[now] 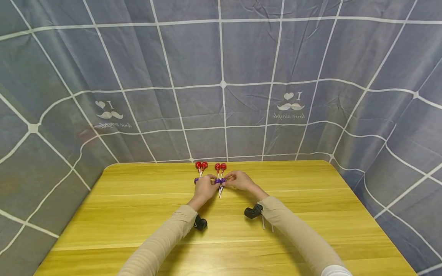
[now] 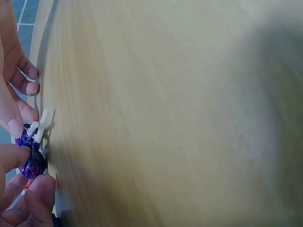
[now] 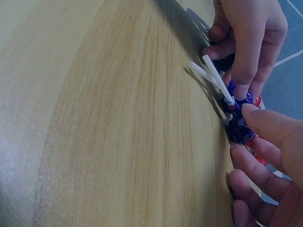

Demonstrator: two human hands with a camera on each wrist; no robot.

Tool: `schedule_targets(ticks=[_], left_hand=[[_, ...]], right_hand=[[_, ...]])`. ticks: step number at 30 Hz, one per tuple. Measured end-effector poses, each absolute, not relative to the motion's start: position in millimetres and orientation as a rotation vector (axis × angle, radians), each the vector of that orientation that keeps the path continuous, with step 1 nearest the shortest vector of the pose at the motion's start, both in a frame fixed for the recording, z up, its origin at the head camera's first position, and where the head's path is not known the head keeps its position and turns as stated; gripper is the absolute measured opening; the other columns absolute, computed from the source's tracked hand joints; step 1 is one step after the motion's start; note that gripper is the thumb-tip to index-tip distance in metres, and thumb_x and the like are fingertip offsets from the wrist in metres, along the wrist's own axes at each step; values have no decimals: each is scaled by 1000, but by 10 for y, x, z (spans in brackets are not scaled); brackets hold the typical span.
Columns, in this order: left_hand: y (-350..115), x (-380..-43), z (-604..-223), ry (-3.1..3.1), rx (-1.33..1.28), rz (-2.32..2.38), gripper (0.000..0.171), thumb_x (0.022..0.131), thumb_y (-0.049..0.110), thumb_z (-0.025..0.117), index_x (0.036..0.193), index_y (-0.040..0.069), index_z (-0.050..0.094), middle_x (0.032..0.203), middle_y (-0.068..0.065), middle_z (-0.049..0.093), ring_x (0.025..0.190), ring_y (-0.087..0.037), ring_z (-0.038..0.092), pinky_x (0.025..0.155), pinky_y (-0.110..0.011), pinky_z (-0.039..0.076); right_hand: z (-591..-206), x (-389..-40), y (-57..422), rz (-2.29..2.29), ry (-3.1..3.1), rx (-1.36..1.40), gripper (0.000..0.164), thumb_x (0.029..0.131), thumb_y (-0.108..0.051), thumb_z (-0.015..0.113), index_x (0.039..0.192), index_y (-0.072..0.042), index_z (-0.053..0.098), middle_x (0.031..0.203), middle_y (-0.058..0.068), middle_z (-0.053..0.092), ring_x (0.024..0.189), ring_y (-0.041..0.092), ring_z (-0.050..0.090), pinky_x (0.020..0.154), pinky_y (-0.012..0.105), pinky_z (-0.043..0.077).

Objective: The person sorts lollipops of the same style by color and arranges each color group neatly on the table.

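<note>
Near the far middle of the table, my left hand point(image 1: 205, 187) pinches a purple-wrapped lollipop point(image 1: 217, 181) between thumb and finger. My right hand point(image 1: 240, 180) pinches the purple lollipop point(image 1: 223, 180) right beside it. Their white sticks point(image 3: 215, 78) point back toward me and lie close together. Just beyond them are two red lollipops point(image 1: 220, 166), side by side, sticks running toward the purple heads. To the left lies another red pair point(image 1: 201, 165), with a purple lollipop point(image 1: 196, 180) below it, partly hidden by my left hand.
Two white sticks point(image 1: 263, 222) show beside my right forearm, their other ends hidden under the sleeve. Black wrist cameras point(image 1: 253, 211) hang under both wrists. A grey curtain point(image 1: 193, 111) with white lines stands behind the wooden table point(image 1: 138, 214) and at its sides.
</note>
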State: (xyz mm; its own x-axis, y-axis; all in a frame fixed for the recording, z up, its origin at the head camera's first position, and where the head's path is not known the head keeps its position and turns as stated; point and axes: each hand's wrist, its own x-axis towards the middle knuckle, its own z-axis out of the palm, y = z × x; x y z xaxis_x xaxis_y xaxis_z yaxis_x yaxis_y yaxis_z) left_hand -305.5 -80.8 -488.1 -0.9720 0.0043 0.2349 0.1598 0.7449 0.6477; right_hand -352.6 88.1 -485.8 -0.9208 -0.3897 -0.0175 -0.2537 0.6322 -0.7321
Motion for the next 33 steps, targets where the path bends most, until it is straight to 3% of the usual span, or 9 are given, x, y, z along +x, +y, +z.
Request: schedule_targets(ticks=[16, 24, 33], left_hand=[[-811, -3017, -4834, -2745, -88, -1049, 30, 85, 15, 71, 111, 0, 68, 78, -11, 72, 65, -17, 66, 57, -29, 49], [-799, -2953, -4797, -2695, -43, -1088, 31, 87, 19, 70, 114, 3, 67, 81, -9, 73, 67, -20, 67, 61, -32, 52], [-786, -2810, -4708, -2598, -54, -1197, 32, 85, 18, 71, 113, 2, 68, 82, -12, 73, 52, -13, 60, 50, -26, 45]], right_hand=[[-4857, -3540, 942, -1185, 2655, -560, 35, 82, -23, 76, 111, -3, 69, 92, 13, 74, 69, 11, 64, 59, 22, 49], [-4761, -3447, 1103, -1154, 2727, -556, 35, 83, -25, 75, 113, -7, 69, 94, 11, 72, 76, 15, 64, 60, 24, 48], [-4675, -3352, 1401, -1175, 2775, -615, 34, 85, -22, 72, 115, -4, 68, 94, 11, 71, 73, 15, 59, 61, 26, 45]])
